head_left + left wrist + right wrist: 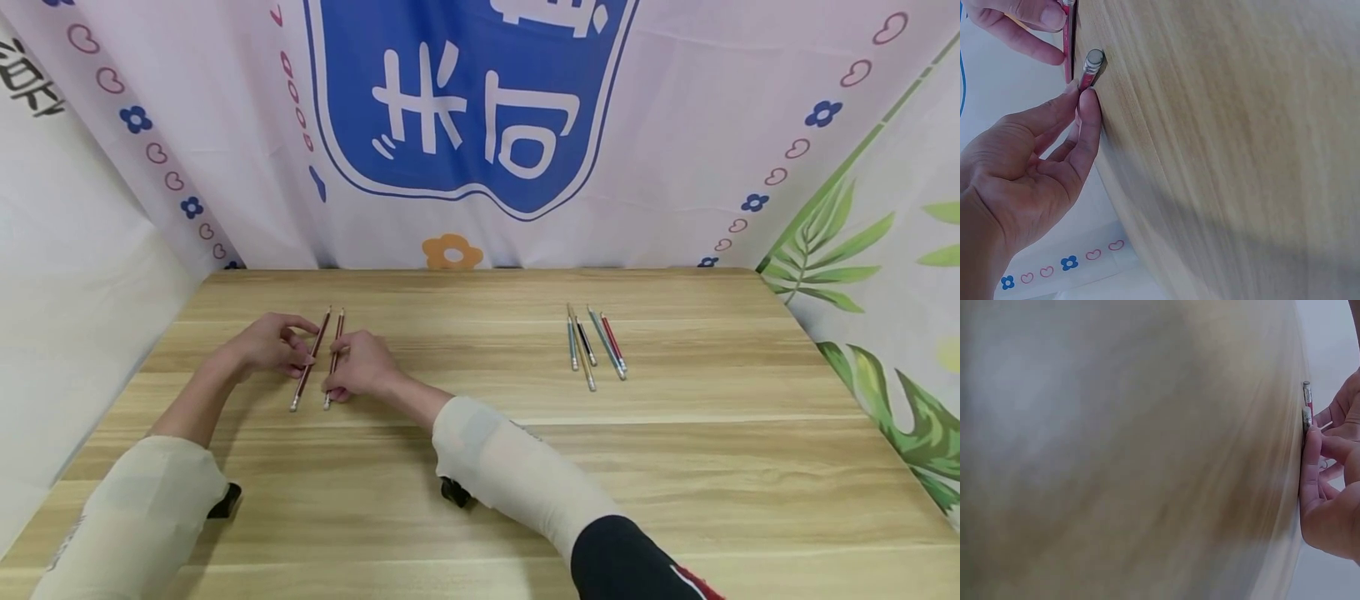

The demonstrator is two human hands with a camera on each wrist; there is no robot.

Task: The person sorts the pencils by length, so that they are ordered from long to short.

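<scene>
In the head view two dark red pencils lie nearly side by side on the left of the wooden table, eraser ends toward me. My left hand (pixel 272 343) pinches the left pencil (pixel 302 382) between thumb and fingers. Thumb and fingers of my right hand (pixel 363 365) grip the right pencil (pixel 339 327), just beside it. From the left wrist, the left pencil's eraser end (pixel 1094 59) sticks out past my fingertips, and the right hand (pixel 1022 22) shows at the top. The right wrist view has both eraser ends close together at its right edge, by the right hand (pixel 1329 494).
On the right half of the table (pixel 525 467) lies a loose group of several pencils, among them a red one (pixel 613 340), a black one (pixel 585 340) and a teal one (pixel 604 343). A printed cloth (pixel 262 200) hangs along the table's far edge.
</scene>
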